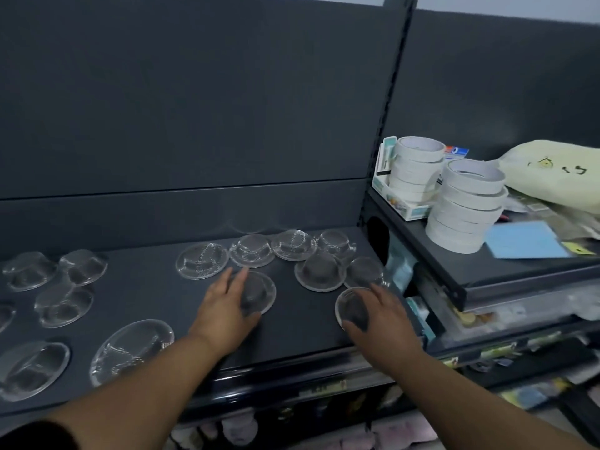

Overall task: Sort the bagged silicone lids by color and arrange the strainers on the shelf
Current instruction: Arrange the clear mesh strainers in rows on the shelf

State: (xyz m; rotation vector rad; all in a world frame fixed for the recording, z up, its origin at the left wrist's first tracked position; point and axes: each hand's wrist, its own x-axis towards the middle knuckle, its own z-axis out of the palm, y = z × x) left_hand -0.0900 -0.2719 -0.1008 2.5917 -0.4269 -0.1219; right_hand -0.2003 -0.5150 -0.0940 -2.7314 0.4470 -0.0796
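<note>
Bare forearms reach from the near edge over a dark grey metal shelf. Left hand grips a round clear-rimmed mesh strainer lying flat, dome up; right hand holds a second strainer tipped on edge, facing left. Round, they have no long axis. Other strainers lie scattered, so arranging seems partway; no bagged lids show.

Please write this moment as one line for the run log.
left hand holds centre strainer | right hand holds front-right strainer | both on dark shelf | other strainers lie untouched
</note>
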